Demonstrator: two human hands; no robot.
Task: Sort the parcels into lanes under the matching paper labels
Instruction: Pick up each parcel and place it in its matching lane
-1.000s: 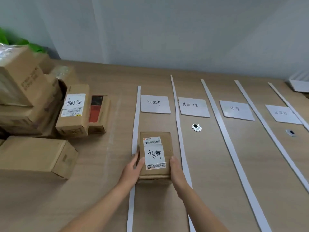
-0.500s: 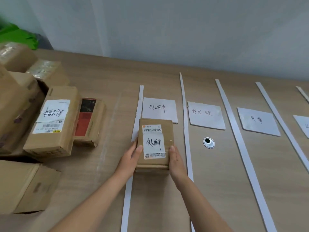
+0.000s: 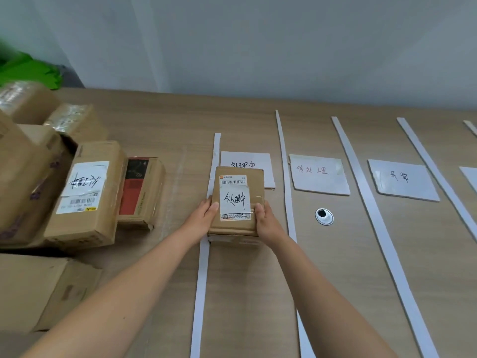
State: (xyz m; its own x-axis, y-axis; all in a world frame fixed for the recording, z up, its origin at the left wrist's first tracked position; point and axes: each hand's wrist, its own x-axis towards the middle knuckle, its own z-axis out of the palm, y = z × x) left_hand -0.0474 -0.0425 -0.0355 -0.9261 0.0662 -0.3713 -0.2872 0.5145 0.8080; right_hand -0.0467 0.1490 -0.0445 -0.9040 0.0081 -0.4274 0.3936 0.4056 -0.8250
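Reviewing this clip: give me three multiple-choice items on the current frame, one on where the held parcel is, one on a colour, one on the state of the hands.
1. Where is the held parcel?
A. In the leftmost lane, its far end over the first paper label
B. In the lane with the metal grommet
C. On the stack of boxes at the left

2. What colour is the writing on the second paper label?
A. Black
B. Red
C. Green

3. How do the hands hold the parcel?
A. Left hand only
B. Neither touches it
C. Left hand and right hand, one on each side

Answers: 1 A, it lies between the first two white strips and hides the label's near edge. 2 B, the strokes are red, unlike the black on the first label. 3 C, fingers press both side edges.
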